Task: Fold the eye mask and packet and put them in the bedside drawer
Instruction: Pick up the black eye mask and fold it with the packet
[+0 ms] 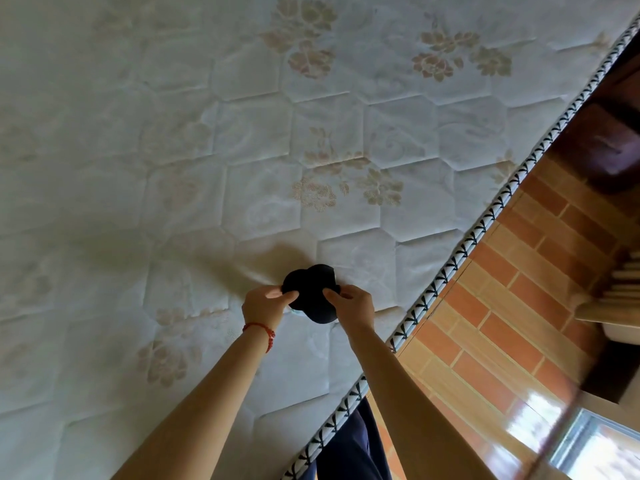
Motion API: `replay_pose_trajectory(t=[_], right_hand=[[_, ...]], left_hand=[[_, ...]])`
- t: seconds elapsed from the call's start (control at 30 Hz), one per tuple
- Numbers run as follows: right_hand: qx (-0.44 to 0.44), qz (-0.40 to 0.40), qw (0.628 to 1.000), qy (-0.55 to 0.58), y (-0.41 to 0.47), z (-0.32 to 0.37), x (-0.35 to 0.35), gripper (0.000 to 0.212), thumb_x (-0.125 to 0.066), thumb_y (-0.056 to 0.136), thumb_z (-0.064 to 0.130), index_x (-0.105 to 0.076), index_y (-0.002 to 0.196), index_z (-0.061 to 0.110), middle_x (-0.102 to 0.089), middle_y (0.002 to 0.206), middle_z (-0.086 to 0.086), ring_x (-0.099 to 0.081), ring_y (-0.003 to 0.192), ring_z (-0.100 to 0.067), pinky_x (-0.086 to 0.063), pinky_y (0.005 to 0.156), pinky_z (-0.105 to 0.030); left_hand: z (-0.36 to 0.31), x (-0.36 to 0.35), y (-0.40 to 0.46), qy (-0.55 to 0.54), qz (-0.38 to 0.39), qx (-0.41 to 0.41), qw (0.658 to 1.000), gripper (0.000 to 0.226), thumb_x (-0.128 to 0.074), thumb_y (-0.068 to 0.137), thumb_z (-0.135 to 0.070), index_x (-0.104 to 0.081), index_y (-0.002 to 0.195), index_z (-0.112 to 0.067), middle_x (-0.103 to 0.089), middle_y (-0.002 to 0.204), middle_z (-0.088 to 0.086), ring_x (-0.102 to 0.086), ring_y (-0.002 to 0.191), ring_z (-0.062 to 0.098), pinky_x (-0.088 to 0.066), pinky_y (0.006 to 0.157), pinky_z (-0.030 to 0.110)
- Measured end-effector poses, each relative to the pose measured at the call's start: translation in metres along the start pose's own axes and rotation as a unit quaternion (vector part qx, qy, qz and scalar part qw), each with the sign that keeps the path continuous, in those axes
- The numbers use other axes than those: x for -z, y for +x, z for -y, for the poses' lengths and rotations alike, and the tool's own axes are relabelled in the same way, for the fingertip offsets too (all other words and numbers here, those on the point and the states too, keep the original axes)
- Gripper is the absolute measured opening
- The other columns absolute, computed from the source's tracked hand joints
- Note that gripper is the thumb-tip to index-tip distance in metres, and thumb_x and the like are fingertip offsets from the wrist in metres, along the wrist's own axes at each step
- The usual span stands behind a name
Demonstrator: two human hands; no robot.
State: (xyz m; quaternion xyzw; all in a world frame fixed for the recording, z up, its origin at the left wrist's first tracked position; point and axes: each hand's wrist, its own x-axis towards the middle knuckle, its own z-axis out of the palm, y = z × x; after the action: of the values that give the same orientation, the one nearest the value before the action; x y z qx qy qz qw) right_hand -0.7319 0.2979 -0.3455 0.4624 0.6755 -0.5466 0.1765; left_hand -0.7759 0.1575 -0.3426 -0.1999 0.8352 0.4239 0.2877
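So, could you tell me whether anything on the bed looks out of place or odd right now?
Nothing stands out. The black eye mask lies bunched on the bare quilted mattress, pinched at either side by the left hand and right hand, apparently mid-fold. A sliver of something pale shows under the mask; I cannot tell whether it is the packet.

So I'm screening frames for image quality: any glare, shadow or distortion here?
Head view: strong glare on the glossy floor at lower right; soft shadow on the mattress left of the eye mask; wide-angle lens bows the mattress edge; the mask is too dark to show its folds.
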Motion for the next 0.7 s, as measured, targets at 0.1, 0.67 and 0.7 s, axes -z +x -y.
replay_pose_trajectory(t=[0.1, 0.67, 0.7], right_hand=[[0.001, 0.000, 1.000, 0.010, 0.003, -0.002, -0.004, 0.024, -0.070, 0.080, 0.024, -0.068, 0.097, 0.008, -0.067, 0.084, -0.004, -0.061, 0.079, -0.019, -0.048, 0.068, -0.028], [0.025, -0.001, 0.986, 0.166, -0.018, -0.013, -0.001, 0.010, -0.071, 0.078, 0.011, -0.066, 0.087, 0.011, -0.067, 0.083, -0.003, -0.064, 0.080, -0.016, -0.050, 0.064, -0.017], [0.030, -0.004, 0.985, 0.171, -0.022, -0.014, 0.001, 0.009, -0.071, 0.078, 0.011, -0.066, 0.085, 0.012, -0.067, 0.081, -0.001, -0.064, 0.078, -0.014, -0.048, 0.060, -0.013]], left_hand=[[0.003, -0.002, 0.004, -0.016, 0.005, 0.005, 1.000, 0.021, -0.071, 0.075, -0.014, -0.062, 0.068, 0.004, -0.058, 0.065, 0.012, -0.049, 0.066, 0.021, -0.037, 0.058, 0.024], [-0.002, 0.000, -0.010, -0.251, 0.068, 0.097, 0.961, 0.009, -0.068, 0.076, 0.001, -0.062, 0.078, -0.004, -0.062, 0.090, 0.016, -0.061, 0.087, 0.026, -0.054, 0.056, 0.018], [-0.003, 0.002, -0.013, -0.254, 0.071, 0.095, 0.960, 0.009, -0.068, 0.076, 0.000, -0.063, 0.079, -0.006, -0.063, 0.091, 0.015, -0.062, 0.088, 0.026, -0.053, 0.058, 0.019]])
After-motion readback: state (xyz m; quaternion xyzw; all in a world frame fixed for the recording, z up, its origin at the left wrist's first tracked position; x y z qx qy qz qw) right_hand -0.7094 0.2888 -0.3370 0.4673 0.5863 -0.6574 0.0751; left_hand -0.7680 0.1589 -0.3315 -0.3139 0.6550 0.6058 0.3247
